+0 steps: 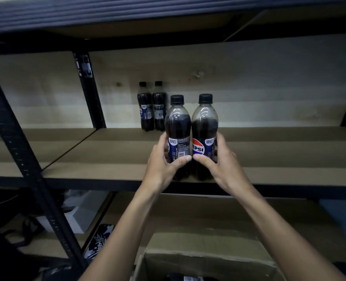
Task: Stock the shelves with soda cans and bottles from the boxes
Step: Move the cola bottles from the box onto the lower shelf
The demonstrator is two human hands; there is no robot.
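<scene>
You've got a bottle in each hand at the front edge of the shelf (289, 147), dead centre. Your left hand (161, 169) is curled round the left bottle (178, 122) and your right hand (226, 167) round the right bottle (205, 126). Both grips are low on the labels, thumbs (181, 160) meeting at the seam. That low hold makes sense: it steadies the weight and leaves caps and shoulders free to pass under the shelf above at twelve o'clock. The two bottles are upright and touching side by side, so they should travel as one block and land as a neat pair. Their bases sit right at the shelf lip; whether they're down on the board or just above it, I can't tell. At eleven o'clock from your pair, the back pair (145, 110) stands upright against the rear wall, shoulder to shoulder, just right of the post (90, 88). That's your pattern: I'd judge these two want sliding back to line up with them, filling from the rear and leaving the front free. At six o'clock the box (208, 254) sits open below your forearms, handy for the next grab; something dark shows inside, too dim to name. Early days, by my reckoning, with bare board from one to three o'clock.
</scene>
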